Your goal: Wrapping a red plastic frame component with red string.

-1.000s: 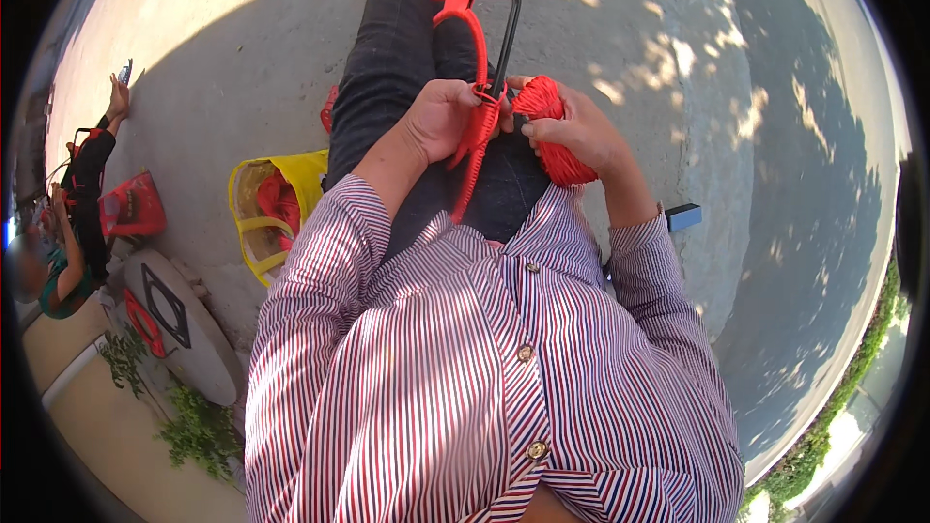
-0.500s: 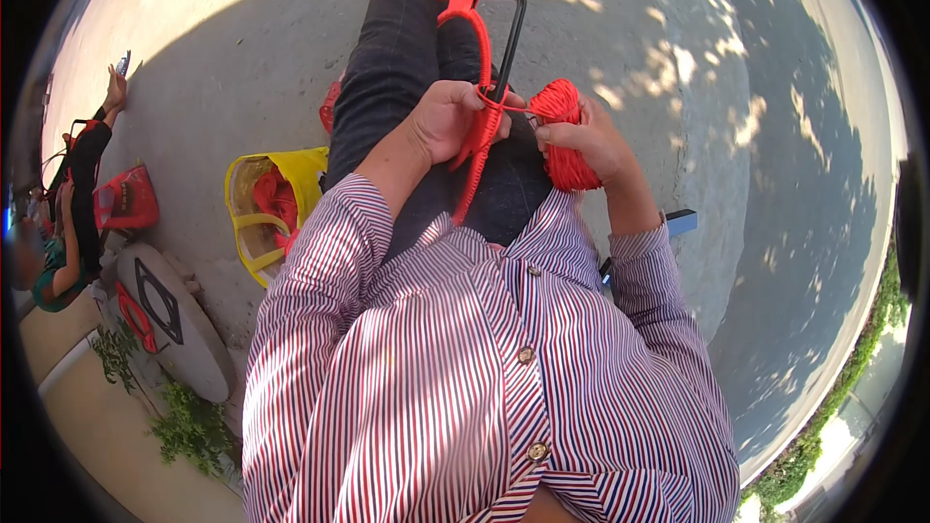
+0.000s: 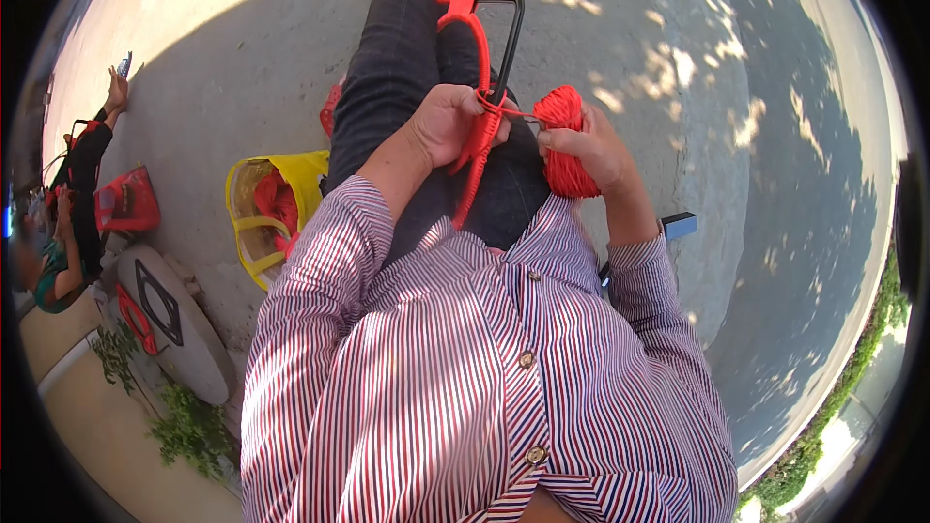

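Note:
A black, angular frame [image 3: 516, 34] lies over my thighs, joined to a curved band wrapped in red cord [image 3: 483, 50]. My left hand [image 3: 449, 123] is closed around the wrapped band where it meets the black bar. Part of its fingers is hidden behind the band. To the right, my right hand [image 3: 596, 147] grips a thick hank of red cord [image 3: 570, 172], thumb pressed on its side. One strand runs from the hank across to a loop around the band and bar, beside my left fingers.
At my left stands a yellow bag [image 3: 315, 174] with red cord inside. Beyond it are a red bag [image 3: 128, 201] and a seated person [image 3: 68, 266]. A stone slab [image 3: 199, 353] holds a black frame and a red one. A blue box [image 3: 680, 224] lies near my right elbow.
My right hand and the cord hank have shifted slightly down and to the right, the strand still stretched to the band. My left hand stays on the band almost unmoved.

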`<state>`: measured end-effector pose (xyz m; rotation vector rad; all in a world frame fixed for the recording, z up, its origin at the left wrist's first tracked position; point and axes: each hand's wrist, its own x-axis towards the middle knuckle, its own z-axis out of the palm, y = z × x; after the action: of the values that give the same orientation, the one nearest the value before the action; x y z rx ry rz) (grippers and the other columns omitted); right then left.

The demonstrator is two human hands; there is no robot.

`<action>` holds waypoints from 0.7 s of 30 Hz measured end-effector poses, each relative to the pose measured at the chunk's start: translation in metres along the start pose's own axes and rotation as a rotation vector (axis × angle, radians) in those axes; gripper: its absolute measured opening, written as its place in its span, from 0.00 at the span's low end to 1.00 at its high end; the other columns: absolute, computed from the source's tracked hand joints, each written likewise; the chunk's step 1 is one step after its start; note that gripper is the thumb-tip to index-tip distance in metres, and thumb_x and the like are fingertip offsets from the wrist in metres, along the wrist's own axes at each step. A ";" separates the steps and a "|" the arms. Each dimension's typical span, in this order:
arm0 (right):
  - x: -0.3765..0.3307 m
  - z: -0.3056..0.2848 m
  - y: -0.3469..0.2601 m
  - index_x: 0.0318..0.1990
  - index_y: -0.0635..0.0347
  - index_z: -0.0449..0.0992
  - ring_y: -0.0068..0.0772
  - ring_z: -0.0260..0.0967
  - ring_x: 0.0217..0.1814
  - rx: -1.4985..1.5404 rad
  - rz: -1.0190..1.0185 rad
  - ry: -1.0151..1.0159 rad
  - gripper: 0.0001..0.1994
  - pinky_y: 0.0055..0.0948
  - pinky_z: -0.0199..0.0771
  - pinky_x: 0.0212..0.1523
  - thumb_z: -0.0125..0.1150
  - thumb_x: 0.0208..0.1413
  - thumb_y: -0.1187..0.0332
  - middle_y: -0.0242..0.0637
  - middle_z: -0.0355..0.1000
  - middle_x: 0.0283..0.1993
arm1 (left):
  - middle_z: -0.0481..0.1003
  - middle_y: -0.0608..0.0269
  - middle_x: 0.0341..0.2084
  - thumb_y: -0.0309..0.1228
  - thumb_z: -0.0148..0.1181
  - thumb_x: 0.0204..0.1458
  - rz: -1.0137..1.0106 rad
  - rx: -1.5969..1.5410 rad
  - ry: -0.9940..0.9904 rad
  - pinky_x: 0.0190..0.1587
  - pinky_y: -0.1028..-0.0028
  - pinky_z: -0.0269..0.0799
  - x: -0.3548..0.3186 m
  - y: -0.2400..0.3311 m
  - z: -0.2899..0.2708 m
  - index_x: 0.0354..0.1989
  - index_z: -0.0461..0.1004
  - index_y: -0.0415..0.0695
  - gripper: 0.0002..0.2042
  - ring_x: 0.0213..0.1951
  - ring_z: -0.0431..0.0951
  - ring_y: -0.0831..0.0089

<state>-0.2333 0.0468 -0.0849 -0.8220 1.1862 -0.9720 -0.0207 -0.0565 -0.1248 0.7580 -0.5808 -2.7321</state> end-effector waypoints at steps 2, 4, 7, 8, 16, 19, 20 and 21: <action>-0.001 0.000 -0.001 0.37 0.63 0.73 0.21 0.70 0.30 0.007 0.017 -0.002 0.11 0.24 0.70 0.34 0.64 0.45 0.70 0.31 0.73 0.28 | 0.77 0.47 0.27 0.35 0.54 0.34 -0.019 -0.017 -0.013 0.33 0.66 0.71 0.000 -0.001 -0.002 0.35 0.76 0.36 0.19 0.29 0.76 0.58; -0.003 0.004 -0.003 0.36 0.63 0.73 0.21 0.70 0.30 0.021 0.017 0.019 0.11 0.24 0.70 0.34 0.64 0.45 0.71 0.31 0.73 0.28 | 0.77 0.47 0.26 0.35 0.54 0.34 -0.015 -0.054 0.016 0.34 0.66 0.71 0.001 -0.003 -0.003 0.35 0.76 0.36 0.19 0.29 0.76 0.58; -0.007 0.002 -0.003 0.35 0.62 0.73 0.20 0.70 0.30 0.014 0.012 0.034 0.10 0.24 0.70 0.35 0.64 0.44 0.71 0.31 0.72 0.28 | 0.76 0.47 0.26 0.36 0.54 0.33 -0.011 -0.089 0.000 0.37 0.66 0.71 0.002 -0.003 -0.005 0.34 0.76 0.36 0.19 0.29 0.76 0.58; -0.009 0.002 -0.003 0.35 0.62 0.73 0.20 0.70 0.30 0.011 0.012 0.033 0.10 0.24 0.70 0.35 0.64 0.44 0.71 0.31 0.72 0.28 | 0.76 0.47 0.26 0.36 0.54 0.33 -0.009 -0.084 -0.045 0.38 0.66 0.71 0.003 -0.003 -0.005 0.34 0.75 0.36 0.19 0.29 0.76 0.57; -0.051 0.003 -0.017 0.32 0.60 0.72 0.18 0.64 0.30 -0.213 0.085 0.004 0.11 0.24 0.67 0.34 0.67 0.42 0.69 0.26 0.70 0.28 | 0.74 0.46 0.24 0.38 0.51 0.35 0.003 -0.135 0.012 0.40 0.64 0.69 0.004 -0.006 -0.008 0.32 0.73 0.33 0.20 0.28 0.73 0.55; -0.066 0.006 -0.011 0.30 0.59 0.72 0.17 0.64 0.30 -0.333 0.059 0.009 0.11 0.24 0.67 0.34 0.68 0.41 0.68 0.26 0.69 0.27 | 0.72 0.45 0.23 0.40 0.49 0.38 -0.026 -0.144 0.023 0.40 0.64 0.69 0.006 -0.006 -0.004 0.32 0.72 0.31 0.21 0.26 0.72 0.54; -0.070 0.009 -0.009 0.31 0.59 0.72 0.17 0.64 0.31 -0.311 0.065 0.012 0.12 0.24 0.66 0.35 0.69 0.41 0.68 0.25 0.69 0.28 | 0.71 0.45 0.22 0.40 0.48 0.40 -0.041 -0.160 0.085 0.39 0.64 0.69 0.006 -0.006 -0.002 0.32 0.71 0.30 0.22 0.26 0.71 0.54; -0.070 0.008 -0.007 0.31 0.59 0.72 0.17 0.64 0.31 -0.315 0.065 0.012 0.12 0.24 0.66 0.35 0.69 0.41 0.68 0.25 0.69 0.28 | 0.71 0.45 0.22 0.40 0.48 0.40 -0.039 -0.161 0.083 0.39 0.64 0.69 0.006 -0.005 0.002 0.32 0.71 0.30 0.22 0.26 0.71 0.54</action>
<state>-0.2332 0.1093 -0.0510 -1.0192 1.3891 -0.7475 -0.0274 -0.0534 -0.1280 0.8449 -0.3271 -2.7267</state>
